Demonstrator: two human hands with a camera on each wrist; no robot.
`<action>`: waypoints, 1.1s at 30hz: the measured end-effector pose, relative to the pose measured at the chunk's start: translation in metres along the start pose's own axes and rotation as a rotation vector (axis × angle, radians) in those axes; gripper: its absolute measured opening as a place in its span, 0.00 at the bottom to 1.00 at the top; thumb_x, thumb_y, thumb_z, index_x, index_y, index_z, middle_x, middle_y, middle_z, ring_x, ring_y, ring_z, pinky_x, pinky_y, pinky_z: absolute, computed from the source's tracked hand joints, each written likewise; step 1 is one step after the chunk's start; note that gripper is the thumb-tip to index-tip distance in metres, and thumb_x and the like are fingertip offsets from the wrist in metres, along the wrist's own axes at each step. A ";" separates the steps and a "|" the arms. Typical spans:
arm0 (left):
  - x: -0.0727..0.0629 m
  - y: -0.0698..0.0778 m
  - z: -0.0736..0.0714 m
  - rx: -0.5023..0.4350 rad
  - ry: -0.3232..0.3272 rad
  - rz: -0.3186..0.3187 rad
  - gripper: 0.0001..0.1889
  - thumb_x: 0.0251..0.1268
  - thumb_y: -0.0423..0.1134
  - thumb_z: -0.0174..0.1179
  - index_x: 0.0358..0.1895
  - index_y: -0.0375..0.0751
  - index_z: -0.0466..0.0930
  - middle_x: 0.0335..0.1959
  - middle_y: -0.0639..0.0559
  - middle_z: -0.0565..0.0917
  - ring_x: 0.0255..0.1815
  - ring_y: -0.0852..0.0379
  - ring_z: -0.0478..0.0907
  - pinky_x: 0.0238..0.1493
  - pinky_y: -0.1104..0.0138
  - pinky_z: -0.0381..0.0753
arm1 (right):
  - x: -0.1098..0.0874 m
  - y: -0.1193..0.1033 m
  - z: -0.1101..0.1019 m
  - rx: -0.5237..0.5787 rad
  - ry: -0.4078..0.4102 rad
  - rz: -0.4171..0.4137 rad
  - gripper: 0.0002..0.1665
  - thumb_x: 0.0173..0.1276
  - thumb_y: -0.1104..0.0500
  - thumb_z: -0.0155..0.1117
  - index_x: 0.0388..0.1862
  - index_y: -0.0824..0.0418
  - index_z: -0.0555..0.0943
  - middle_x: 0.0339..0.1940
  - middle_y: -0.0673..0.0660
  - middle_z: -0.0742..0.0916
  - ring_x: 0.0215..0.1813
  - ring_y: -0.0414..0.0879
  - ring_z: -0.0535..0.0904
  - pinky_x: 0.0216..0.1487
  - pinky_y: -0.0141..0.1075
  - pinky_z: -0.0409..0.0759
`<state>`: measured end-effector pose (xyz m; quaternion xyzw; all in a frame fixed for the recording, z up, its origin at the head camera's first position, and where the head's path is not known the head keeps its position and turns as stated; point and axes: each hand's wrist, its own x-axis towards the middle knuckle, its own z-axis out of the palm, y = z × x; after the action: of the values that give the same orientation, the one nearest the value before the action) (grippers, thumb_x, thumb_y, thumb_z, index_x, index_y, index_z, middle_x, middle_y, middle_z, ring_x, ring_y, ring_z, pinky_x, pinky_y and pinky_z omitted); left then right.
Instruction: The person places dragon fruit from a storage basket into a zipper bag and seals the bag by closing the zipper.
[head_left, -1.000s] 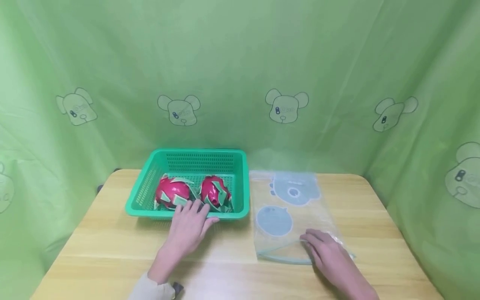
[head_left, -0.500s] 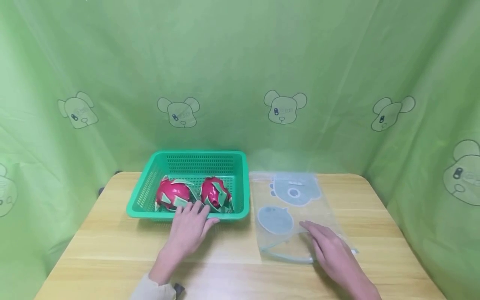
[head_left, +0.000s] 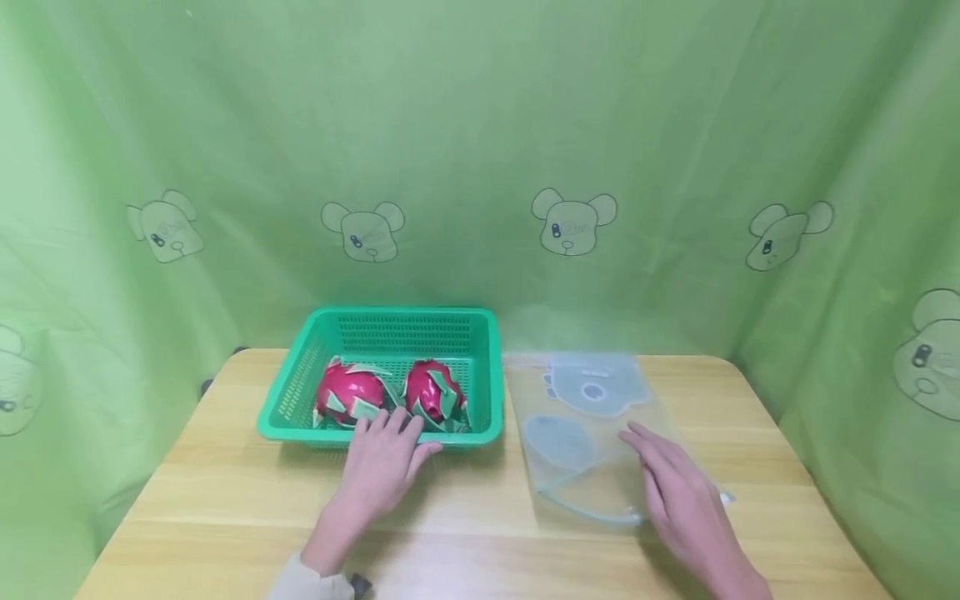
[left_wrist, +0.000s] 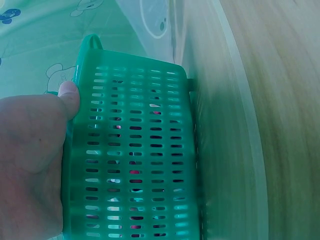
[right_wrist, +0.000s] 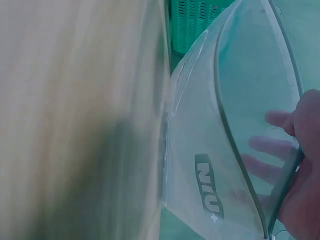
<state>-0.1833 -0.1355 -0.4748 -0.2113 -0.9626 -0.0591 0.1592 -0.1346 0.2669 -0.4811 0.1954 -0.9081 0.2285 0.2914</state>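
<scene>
My left hand [head_left: 381,467] holds the front rim of a green plastic basket [head_left: 491,392], fingers over the rim and thumb on its outer side. In the left wrist view the basket's slotted wall hides those fingers. Two red dragon fruits [head_left: 352,392] with green scales lie inside the basket. My right hand [head_left: 678,492] is at the near end of a clear zip bag [head_left: 558,442] with blue cartoon prints. It pinches the bag's upper edge, the thumb in the mouth and the fingers showing through the film. In the right wrist view the bag's mouth [right_wrist: 255,100] gapes wide.
Both hands work over a wooden table [head_left: 465,550] with rounded back corners. A green curtain [head_left: 480,125] printed with bear heads encloses the back and sides. The bag lies just right of the basket.
My right hand has risen slightly with the bag's upper edge, and the mouth gapes wider. My left hand stays at the basket rim. The head view has shifted slightly.
</scene>
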 end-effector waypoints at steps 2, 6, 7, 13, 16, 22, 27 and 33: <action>0.000 0.001 0.000 -0.001 0.004 -0.004 0.24 0.76 0.63 0.52 0.52 0.46 0.80 0.47 0.46 0.81 0.45 0.46 0.74 0.48 0.52 0.73 | 0.003 0.000 -0.003 -0.002 0.018 -0.004 0.28 0.70 0.72 0.55 0.67 0.58 0.80 0.67 0.60 0.82 0.63 0.60 0.80 0.73 0.21 0.56; 0.000 -0.001 0.000 -0.004 0.010 -0.007 0.23 0.76 0.62 0.54 0.51 0.46 0.80 0.47 0.46 0.81 0.44 0.47 0.73 0.47 0.53 0.73 | 0.013 0.000 -0.006 -0.007 0.050 -0.002 0.24 0.74 0.68 0.52 0.64 0.60 0.82 0.66 0.59 0.83 0.63 0.59 0.81 0.72 0.21 0.59; 0.000 -0.001 0.000 -0.003 0.011 -0.007 0.23 0.76 0.62 0.54 0.51 0.46 0.80 0.46 0.46 0.81 0.43 0.47 0.73 0.47 0.53 0.73 | 0.015 0.000 -0.007 -0.011 0.055 0.004 0.23 0.75 0.67 0.51 0.64 0.60 0.82 0.67 0.58 0.83 0.63 0.59 0.80 0.72 0.21 0.59; 0.001 -0.002 0.002 0.016 0.008 0.008 0.24 0.77 0.63 0.50 0.52 0.46 0.79 0.44 0.48 0.80 0.42 0.49 0.72 0.47 0.54 0.72 | 0.026 0.002 -0.015 -0.040 0.111 0.033 0.22 0.78 0.64 0.47 0.62 0.60 0.82 0.68 0.57 0.82 0.64 0.60 0.79 0.71 0.32 0.69; 0.001 -0.002 0.003 0.016 0.006 0.014 0.24 0.77 0.63 0.49 0.52 0.46 0.79 0.44 0.48 0.79 0.41 0.49 0.72 0.46 0.55 0.71 | 0.030 0.003 -0.018 -0.057 0.134 0.045 0.21 0.79 0.63 0.46 0.62 0.61 0.82 0.68 0.58 0.82 0.63 0.61 0.80 0.62 0.46 0.78; 0.002 -0.002 0.004 0.020 0.020 0.014 0.24 0.77 0.63 0.50 0.51 0.46 0.79 0.43 0.49 0.80 0.41 0.49 0.72 0.44 0.56 0.71 | 0.042 0.002 -0.026 -0.090 0.171 0.048 0.22 0.80 0.62 0.44 0.62 0.64 0.82 0.67 0.59 0.82 0.62 0.62 0.81 0.48 0.52 0.82; 0.002 -0.003 0.004 0.036 0.030 0.019 0.25 0.78 0.64 0.47 0.50 0.46 0.79 0.44 0.48 0.80 0.41 0.48 0.73 0.45 0.56 0.72 | 0.054 -0.002 -0.033 -0.093 0.316 0.013 0.20 0.76 0.67 0.47 0.57 0.67 0.84 0.61 0.61 0.86 0.54 0.67 0.84 0.24 0.34 0.78; 0.002 -0.004 0.004 0.040 0.016 0.019 0.25 0.78 0.65 0.47 0.50 0.47 0.78 0.43 0.49 0.79 0.42 0.49 0.73 0.44 0.57 0.71 | 0.066 -0.005 -0.037 -0.075 0.422 0.017 0.19 0.72 0.72 0.50 0.53 0.69 0.85 0.57 0.65 0.87 0.51 0.70 0.83 0.34 0.29 0.78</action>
<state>-0.1876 -0.1374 -0.4786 -0.2167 -0.9602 -0.0398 0.1717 -0.1656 0.2679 -0.4116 0.1248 -0.8364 0.2327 0.4803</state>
